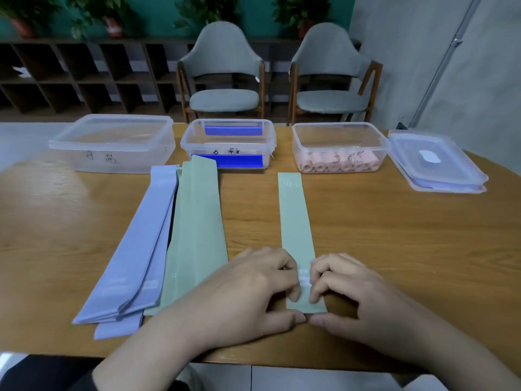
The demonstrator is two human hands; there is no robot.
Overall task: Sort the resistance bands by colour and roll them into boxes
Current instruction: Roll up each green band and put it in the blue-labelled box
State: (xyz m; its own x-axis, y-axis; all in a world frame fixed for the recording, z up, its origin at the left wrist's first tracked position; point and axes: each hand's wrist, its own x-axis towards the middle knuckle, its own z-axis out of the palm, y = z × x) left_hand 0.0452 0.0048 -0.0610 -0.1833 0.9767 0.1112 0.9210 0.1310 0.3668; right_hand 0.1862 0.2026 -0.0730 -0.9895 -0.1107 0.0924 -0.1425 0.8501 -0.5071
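Note:
A single pale green band (296,218) lies flat on the wooden table, running away from me. My left hand (248,294) and my right hand (346,294) both pinch its near end, fingers curled on top and thumbs at the edge. To the left lies a pile of green bands (197,221) beside a pile of lilac-blue bands (141,249). Three clear boxes stand at the back: a left box (112,145) that looks empty, a middle box (228,143) with blue clips, and a right box (338,148) holding several pink rolled bands.
Stacked clear lids (437,165) lie at the far right of the table. Two grey chairs (225,77) stand behind the table, with dark shelving along the wall. The table's near edge runs just under my wrists.

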